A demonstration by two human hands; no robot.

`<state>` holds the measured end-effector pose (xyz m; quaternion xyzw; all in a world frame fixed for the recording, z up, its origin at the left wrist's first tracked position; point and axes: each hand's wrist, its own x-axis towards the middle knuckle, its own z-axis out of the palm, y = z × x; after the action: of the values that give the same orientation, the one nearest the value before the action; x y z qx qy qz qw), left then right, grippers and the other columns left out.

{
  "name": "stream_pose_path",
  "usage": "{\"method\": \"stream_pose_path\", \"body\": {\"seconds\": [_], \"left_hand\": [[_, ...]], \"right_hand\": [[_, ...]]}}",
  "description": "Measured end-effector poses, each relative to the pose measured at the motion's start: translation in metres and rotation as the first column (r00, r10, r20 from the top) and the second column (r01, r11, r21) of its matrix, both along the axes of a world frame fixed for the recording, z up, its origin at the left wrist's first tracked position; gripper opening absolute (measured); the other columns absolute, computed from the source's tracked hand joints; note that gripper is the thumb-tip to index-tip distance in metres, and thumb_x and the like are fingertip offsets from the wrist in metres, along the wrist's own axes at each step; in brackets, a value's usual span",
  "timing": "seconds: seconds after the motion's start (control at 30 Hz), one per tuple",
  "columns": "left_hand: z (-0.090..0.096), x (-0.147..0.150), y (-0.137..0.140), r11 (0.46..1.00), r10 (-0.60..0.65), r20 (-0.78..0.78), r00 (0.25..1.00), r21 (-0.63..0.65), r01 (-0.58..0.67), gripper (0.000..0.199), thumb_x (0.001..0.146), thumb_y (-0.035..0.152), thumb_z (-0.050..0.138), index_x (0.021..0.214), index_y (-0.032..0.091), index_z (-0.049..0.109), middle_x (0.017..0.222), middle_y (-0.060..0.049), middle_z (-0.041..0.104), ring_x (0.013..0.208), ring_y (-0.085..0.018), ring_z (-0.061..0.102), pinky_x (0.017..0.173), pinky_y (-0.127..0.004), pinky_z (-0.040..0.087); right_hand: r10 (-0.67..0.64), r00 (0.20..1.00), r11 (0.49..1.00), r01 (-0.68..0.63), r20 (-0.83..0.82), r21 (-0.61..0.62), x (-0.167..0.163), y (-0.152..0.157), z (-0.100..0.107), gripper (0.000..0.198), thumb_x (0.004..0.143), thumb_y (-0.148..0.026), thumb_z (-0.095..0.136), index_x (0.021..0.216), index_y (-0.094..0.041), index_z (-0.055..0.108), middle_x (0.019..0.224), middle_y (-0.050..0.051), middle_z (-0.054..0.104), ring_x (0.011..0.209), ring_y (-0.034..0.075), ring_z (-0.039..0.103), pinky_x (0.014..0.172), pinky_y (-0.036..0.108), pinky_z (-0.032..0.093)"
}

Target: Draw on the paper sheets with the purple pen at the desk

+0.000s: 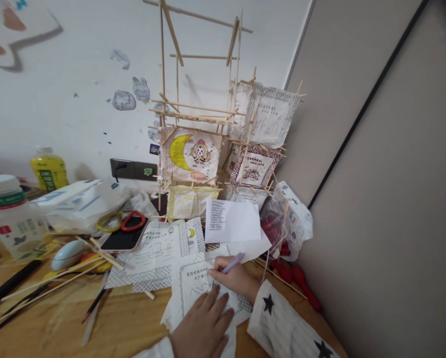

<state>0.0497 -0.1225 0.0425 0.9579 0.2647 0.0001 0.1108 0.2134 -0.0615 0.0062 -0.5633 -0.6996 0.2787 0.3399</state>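
My right hand (238, 278) is closed around a light purple pen (233, 262), its tip hidden near the fingers over a white sheet with line drawing and handwriting (187, 283). Flat on the lower part of that sheet lies my left hand (204, 325), fingers stretched out. Beyond it are more drawn sheets with crosshatched borders (159, 253), showing boats and lettering. A white paper with lines of small writing (232, 223) leans at the back, against a wooden-stick frame (187, 117) hung with decorated panels, one with a yellow moon (180, 151).
Red-handled scissors (133, 220) rest on a phone (124, 236) at the left. Around them are a wipes pack (81, 201), a clear jar (14, 223), a yellow bottle (48, 169) and loose sticks (55, 278). A plastic bag (293, 219) stands right, by the grey panel (387, 199).
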Motion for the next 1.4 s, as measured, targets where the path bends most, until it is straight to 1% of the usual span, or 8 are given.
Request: {"method": "stream_pose_path", "body": {"seconds": [0.13, 0.3, 0.73, 0.87, 0.97, 1.1, 1.23, 1.4], "left_hand": [[0.003, 0.001, 0.000, 1.000, 0.007, -0.027, 1.000, -0.026, -0.008, 0.051, 0.079, 0.013, 0.051, 0.130, 0.018, 0.048, 0.142, -0.012, 0.039, 0.132, -0.036, 0.028, 0.105, -0.055, 0.029], [-0.007, 0.002, 0.003, 1.000, 0.001, -0.018, 1.000, 0.008, -0.001, 0.052, 0.079, 0.014, 0.052, 0.130, 0.020, 0.047, 0.142, -0.011, 0.039, 0.132, -0.037, 0.028, 0.105, -0.056, 0.030], [-0.018, 0.001, 0.005, 0.999, -0.014, 0.032, 0.999, 0.030, 0.013, 0.053, 0.077, 0.014, 0.054, 0.129, 0.021, 0.047, 0.141, -0.011, 0.041, 0.131, -0.038, 0.029, 0.103, -0.058, 0.032], [-0.010, 0.000, 0.003, 0.998, -0.018, -0.007, 1.000, 0.059, 0.018, 0.052, 0.078, 0.014, 0.052, 0.130, 0.021, 0.047, 0.141, -0.011, 0.041, 0.131, -0.037, 0.030, 0.103, -0.056, 0.033], [-0.001, 0.000, 0.001, 1.000, -0.004, -0.038, 0.999, 0.022, 0.004, 0.050, 0.080, 0.014, 0.051, 0.130, 0.020, 0.047, 0.141, -0.011, 0.039, 0.131, -0.036, 0.029, 0.104, -0.054, 0.032], [0.001, 0.000, 0.001, 1.000, 0.002, -0.005, 1.000, 0.004, -0.002, 0.050, 0.079, 0.013, 0.053, 0.129, 0.019, 0.049, 0.140, -0.012, 0.041, 0.131, -0.036, 0.029, 0.104, -0.055, 0.031], [-0.005, 0.000, 0.002, 0.999, -0.011, 0.027, 1.000, 0.035, 0.010, 0.050, 0.077, 0.013, 0.053, 0.127, 0.019, 0.050, 0.139, -0.012, 0.043, 0.130, -0.037, 0.031, 0.103, -0.056, 0.033], [-0.021, -0.001, 0.004, 0.998, -0.018, 0.072, 0.997, 0.064, 0.014, 0.051, 0.077, 0.014, 0.054, 0.127, 0.021, 0.049, 0.138, -0.012, 0.044, 0.130, -0.037, 0.032, 0.102, -0.056, 0.034]], "right_hand": [[0.011, 1.000, 0.999, -0.012, 0.008, 0.031, -0.001, 0.000, 0.000, 0.029, 0.079, -0.034, 0.060, 0.058, -0.019, 0.046, 0.055, -0.005, 0.043, 0.058, 0.012, 0.041, 0.054, 0.022, 0.031], [0.001, 1.000, 0.999, -0.002, 0.031, 0.041, 0.000, -0.001, 0.000, 0.031, 0.079, -0.035, 0.060, 0.058, -0.020, 0.045, 0.056, -0.005, 0.043, 0.058, 0.012, 0.042, 0.054, 0.022, 0.031], [-0.026, 0.999, 0.998, 0.023, 0.046, 0.050, -0.002, 0.001, -0.002, 0.031, 0.079, -0.033, 0.058, 0.056, -0.020, 0.043, 0.054, -0.005, 0.040, 0.058, 0.012, 0.039, 0.054, 0.022, 0.030], [-0.036, 0.998, 0.998, 0.034, 0.045, 0.056, -0.001, 0.001, -0.003, 0.030, 0.079, -0.030, 0.058, 0.056, -0.020, 0.042, 0.054, -0.005, 0.039, 0.058, 0.012, 0.039, 0.054, 0.023, 0.030], [-0.046, 0.998, 0.997, 0.043, 0.045, 0.061, -0.002, 0.001, -0.002, 0.032, 0.078, -0.030, 0.059, 0.055, -0.020, 0.040, 0.054, -0.005, 0.037, 0.057, 0.012, 0.038, 0.054, 0.023, 0.029], [-0.017, 0.999, 0.998, 0.015, 0.040, 0.057, -0.004, -0.001, 0.004, 0.031, 0.079, -0.026, 0.057, 0.054, -0.020, 0.038, 0.053, -0.006, 0.036, 0.056, 0.011, 0.037, 0.052, 0.022, 0.029], [-0.002, 0.999, 0.998, 0.000, 0.034, 0.064, -0.006, -0.001, 0.005, 0.032, 0.078, -0.023, 0.056, 0.054, -0.019, 0.036, 0.052, -0.007, 0.034, 0.054, 0.010, 0.036, 0.051, 0.022, 0.029], [-0.003, 0.999, 0.998, 0.000, 0.044, 0.063, -0.002, 0.002, -0.001, 0.029, 0.078, -0.025, 0.057, 0.056, -0.019, 0.041, 0.053, -0.006, 0.038, 0.055, 0.011, 0.038, 0.052, 0.022, 0.030]]}}
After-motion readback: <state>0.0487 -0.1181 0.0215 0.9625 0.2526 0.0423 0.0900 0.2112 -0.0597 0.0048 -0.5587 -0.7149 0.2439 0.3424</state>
